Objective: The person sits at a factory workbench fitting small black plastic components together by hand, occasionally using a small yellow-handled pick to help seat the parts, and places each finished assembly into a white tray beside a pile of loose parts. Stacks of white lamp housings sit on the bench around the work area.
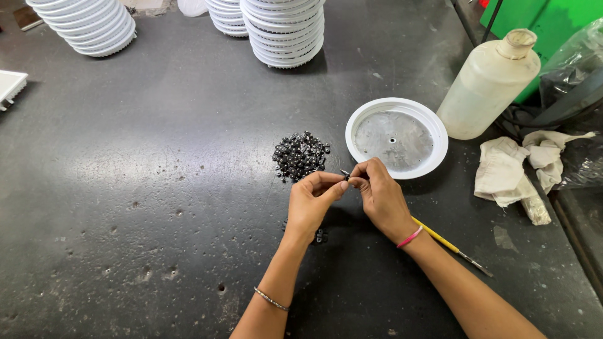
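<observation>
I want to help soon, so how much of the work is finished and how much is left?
Done: stacks of white ribbed discs stand at the back. In hand: the left hand and right hand pinch one tiny dark part between the fingertips, near the open white round tray. Left: a heap of small dark parts waits on the table, so plenty probably remains.

A single view, from a camera on the person's head, looks steeply down and forward onto the dark counter (157, 157). It sits close: both forearms enter from the near edge and the left hand (312, 201) and right hand (382, 194) meet just below centre. The far edge takes in white stacks (282, 28), the right edge a bottle (488, 85). No second view overlaps it.
</observation>
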Demonstrator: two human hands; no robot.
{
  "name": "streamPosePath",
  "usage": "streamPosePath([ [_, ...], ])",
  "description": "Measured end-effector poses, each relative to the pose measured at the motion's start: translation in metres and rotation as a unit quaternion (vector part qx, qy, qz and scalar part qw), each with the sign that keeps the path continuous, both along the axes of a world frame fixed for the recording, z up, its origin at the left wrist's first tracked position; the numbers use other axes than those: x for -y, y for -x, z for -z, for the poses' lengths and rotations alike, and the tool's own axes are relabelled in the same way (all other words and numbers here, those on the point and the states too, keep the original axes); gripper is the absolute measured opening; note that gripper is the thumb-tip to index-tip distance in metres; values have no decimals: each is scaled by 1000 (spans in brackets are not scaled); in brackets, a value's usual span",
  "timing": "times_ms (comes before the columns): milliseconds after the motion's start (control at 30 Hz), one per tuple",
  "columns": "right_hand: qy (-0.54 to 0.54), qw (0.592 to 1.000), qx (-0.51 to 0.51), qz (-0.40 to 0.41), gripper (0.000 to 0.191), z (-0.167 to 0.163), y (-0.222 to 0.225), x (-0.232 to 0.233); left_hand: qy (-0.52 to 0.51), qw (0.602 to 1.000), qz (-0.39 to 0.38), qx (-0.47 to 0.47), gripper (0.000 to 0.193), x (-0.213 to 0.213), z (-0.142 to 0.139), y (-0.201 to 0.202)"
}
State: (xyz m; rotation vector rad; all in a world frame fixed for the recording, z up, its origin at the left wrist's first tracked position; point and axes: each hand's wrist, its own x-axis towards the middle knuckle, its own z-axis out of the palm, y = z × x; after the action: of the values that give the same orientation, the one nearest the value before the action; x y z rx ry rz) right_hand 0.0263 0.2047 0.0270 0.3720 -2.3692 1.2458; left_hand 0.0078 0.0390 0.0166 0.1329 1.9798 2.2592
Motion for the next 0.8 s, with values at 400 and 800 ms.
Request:
streamPosePath([
  [400, 94, 992, 69, -52, 16, 2, 3, -7, 7, 999, 19, -43, 14, -3, -9, -7],
  [800, 90, 989, 117, -32, 6, 3, 7, -11, 45, 996, 15, -78, 17, -4, -2, -5],
])
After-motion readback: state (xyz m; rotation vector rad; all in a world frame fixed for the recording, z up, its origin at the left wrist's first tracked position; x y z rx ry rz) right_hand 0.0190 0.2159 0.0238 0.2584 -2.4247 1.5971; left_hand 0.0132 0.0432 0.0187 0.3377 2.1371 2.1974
